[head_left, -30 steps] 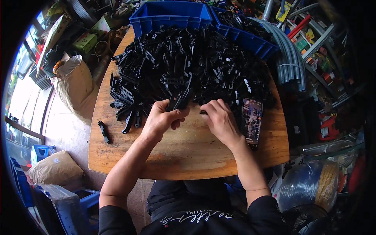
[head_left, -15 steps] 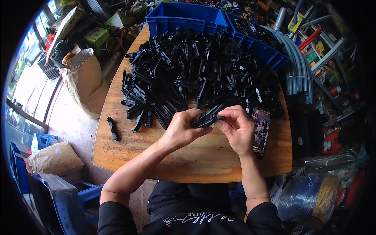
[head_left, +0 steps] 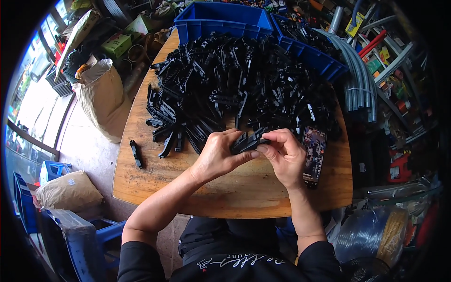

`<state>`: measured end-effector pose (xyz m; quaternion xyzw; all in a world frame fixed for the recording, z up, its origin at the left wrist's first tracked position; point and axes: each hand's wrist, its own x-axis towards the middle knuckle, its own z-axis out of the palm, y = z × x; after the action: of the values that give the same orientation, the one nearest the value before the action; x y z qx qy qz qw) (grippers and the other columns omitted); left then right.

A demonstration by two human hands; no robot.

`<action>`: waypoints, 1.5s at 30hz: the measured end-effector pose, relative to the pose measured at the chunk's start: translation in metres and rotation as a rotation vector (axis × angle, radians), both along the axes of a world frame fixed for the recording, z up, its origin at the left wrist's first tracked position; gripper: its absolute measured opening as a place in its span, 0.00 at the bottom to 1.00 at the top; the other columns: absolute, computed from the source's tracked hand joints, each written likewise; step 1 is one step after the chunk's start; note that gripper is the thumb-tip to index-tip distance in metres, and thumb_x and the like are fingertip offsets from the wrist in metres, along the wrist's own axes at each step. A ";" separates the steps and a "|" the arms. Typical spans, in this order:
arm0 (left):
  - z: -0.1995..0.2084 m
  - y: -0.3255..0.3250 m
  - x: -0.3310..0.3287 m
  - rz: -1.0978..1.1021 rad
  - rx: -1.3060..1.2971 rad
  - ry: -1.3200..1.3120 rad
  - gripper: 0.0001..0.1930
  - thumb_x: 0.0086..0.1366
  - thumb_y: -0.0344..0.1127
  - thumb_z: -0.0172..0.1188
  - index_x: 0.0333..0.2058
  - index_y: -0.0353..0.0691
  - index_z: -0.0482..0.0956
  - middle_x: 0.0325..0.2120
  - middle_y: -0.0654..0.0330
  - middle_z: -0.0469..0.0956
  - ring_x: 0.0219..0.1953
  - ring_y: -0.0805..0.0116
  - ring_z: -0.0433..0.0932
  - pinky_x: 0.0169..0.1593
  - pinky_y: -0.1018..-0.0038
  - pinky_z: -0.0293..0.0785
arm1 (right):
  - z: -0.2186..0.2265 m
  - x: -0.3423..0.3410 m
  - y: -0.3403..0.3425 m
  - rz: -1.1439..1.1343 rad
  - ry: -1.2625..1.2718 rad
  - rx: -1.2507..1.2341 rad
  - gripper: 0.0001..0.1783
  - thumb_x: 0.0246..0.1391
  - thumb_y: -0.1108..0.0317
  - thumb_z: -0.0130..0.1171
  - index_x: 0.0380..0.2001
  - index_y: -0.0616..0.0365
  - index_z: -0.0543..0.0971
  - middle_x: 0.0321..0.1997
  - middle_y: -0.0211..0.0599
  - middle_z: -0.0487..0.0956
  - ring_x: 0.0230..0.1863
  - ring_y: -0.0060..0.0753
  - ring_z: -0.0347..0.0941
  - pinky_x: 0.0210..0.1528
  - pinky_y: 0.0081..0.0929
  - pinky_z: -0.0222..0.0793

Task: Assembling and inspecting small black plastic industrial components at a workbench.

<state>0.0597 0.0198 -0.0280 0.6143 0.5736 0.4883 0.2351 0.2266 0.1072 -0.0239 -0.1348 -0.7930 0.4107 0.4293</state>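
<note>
Between my two hands, just above the near part of the wooden table [head_left: 225, 197], is a black plastic part [head_left: 248, 142], long and narrow. My left hand [head_left: 218, 155] is closed around its left end, the thumb lying along the lower side. The thumb and fingertips of my right hand [head_left: 285, 155] pinch its right end. Beyond my hands spreads a large heap of similar black plastic parts [head_left: 225, 84]. One loose black part [head_left: 136, 154] lies apart at the table's left. The fingers partly hide the held piece, so its exact kind cannot be made out.
A phone with a lit screen [head_left: 314, 157] lies right of my right hand. Blue bins [head_left: 223, 28] stand at the table's far edge. A paper sack [head_left: 101, 98] and a blue stool [head_left: 80, 239] are on the left. Grey pipes [head_left: 359, 89] and a crowded shelf are on the right.
Both hands keep their hold on the black part, with only a slight shift of the fingers. The view has moved very little.
</note>
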 end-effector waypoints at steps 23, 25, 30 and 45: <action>0.005 -0.009 0.010 0.032 -0.141 -0.764 0.09 0.49 0.33 0.70 0.26 0.38 0.78 0.15 0.71 0.70 0.21 0.82 0.68 0.25 0.81 0.63 | 0.026 -0.015 0.014 0.253 -0.157 -0.423 0.18 0.48 0.57 0.65 0.30 0.60 0.72 0.22 0.21 0.72 0.24 0.09 0.64 0.27 0.09 0.61; 0.019 -0.011 -0.009 0.066 -0.184 -0.835 0.09 0.52 0.34 0.67 0.29 0.36 0.79 0.18 0.68 0.74 0.22 0.80 0.70 0.28 0.83 0.65 | 0.036 -0.030 0.039 0.408 -0.220 -0.442 0.17 0.53 0.58 0.60 0.36 0.62 0.74 0.28 0.26 0.73 0.30 0.15 0.66 0.34 0.15 0.65; 0.017 0.006 -0.045 0.171 0.075 -0.975 0.09 0.55 0.32 0.64 0.33 0.36 0.79 0.24 0.63 0.77 0.27 0.76 0.75 0.32 0.80 0.69 | -0.002 -0.092 0.072 -0.112 -0.511 0.664 0.20 0.43 0.70 0.61 0.44 0.56 0.74 0.39 0.38 0.77 0.43 0.41 0.69 0.47 0.36 0.65; 0.012 -0.002 -0.010 0.122 0.241 0.017 0.11 0.46 0.19 0.61 0.29 0.35 0.73 0.28 0.59 0.77 0.30 0.67 0.78 0.32 0.75 0.72 | 0.056 0.007 0.015 0.076 -0.492 -0.004 0.20 0.48 0.74 0.60 0.47 0.61 0.74 0.39 0.37 0.76 0.37 0.23 0.72 0.41 0.22 0.69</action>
<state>0.0496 0.0176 -0.0162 0.6064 0.5489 0.5617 0.1245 0.2335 0.1225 0.0326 -0.2019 -0.8773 0.3829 0.2072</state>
